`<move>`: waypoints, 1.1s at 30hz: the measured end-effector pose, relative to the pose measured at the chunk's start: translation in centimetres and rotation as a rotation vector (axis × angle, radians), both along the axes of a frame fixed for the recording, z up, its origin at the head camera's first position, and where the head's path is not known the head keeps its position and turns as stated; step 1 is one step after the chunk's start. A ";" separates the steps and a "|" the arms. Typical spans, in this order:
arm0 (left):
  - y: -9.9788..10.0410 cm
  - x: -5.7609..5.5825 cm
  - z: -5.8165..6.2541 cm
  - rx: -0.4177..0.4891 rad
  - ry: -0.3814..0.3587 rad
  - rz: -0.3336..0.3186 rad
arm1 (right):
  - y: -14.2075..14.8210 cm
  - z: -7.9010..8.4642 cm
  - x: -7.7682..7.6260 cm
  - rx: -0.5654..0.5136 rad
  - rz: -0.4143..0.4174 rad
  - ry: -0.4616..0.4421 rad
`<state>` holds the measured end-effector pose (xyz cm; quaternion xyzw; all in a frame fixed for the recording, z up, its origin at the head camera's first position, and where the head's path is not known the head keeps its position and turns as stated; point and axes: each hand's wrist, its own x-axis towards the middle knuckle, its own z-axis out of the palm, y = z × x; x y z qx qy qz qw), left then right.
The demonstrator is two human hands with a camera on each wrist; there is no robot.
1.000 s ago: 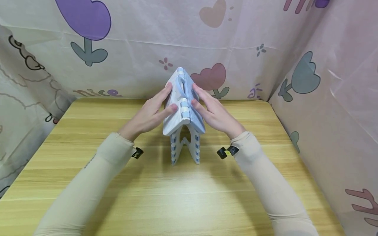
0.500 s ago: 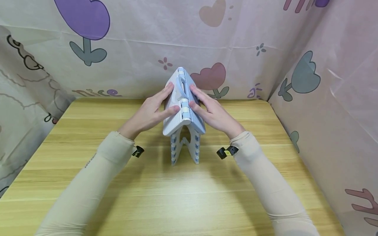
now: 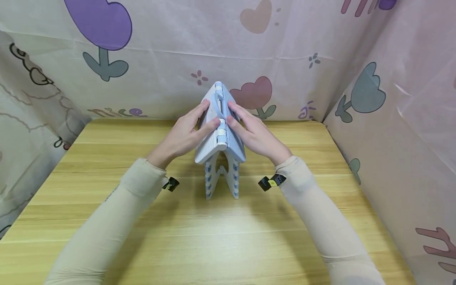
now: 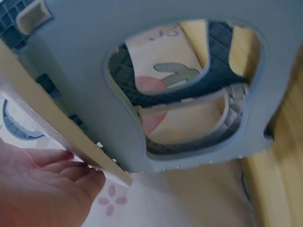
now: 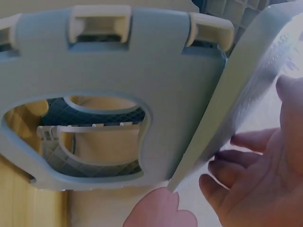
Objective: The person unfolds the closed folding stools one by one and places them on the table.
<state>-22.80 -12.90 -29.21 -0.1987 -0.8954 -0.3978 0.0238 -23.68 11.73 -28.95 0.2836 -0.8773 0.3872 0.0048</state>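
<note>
A light blue and white folding step stool (image 3: 206, 150) stands partly folded on the table, its two top panels peaked like a roof. Along the ridge runs a hinge with a pale blue carrying handle (image 3: 216, 106). My left hand (image 3: 181, 136) rests with fairly straight fingers on the left panel, its thumb near the ridge. Against the right panel lies my right hand (image 3: 254, 134), fingers likewise extended. Both wrist views show the stool's side legs (image 4: 85, 94) with large cut-outs, and the fingers of the right hand (image 5: 255, 175) along the panel's outer face.
The wooden table (image 3: 221, 245) extends around the stool. A printed fabric curtain (image 3: 167, 51) hangs behind it and along both sides. A small black camera (image 3: 171, 184) sits at the left wrist, another camera (image 3: 272, 182) at the right.
Both hands have shifted slightly inward, with the thumbs closer to the ridge. The stool's two sides stand a little nearer each other.
</note>
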 end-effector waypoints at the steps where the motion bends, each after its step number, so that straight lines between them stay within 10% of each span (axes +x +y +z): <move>1: 0.1 0.0 0.2 -0.001 -0.014 0.007 | -0.2 0.1 -0.1 -0.004 -0.005 -0.005; 11: 0.4 0.3 1.7 -0.012 -0.139 0.016 | -0.8 1.1 -0.3 0.025 -0.028 -0.063; 33: -0.2 0.4 2.0 -0.105 -0.159 0.019 | -1.0 0.7 0.2 0.078 -0.054 -0.056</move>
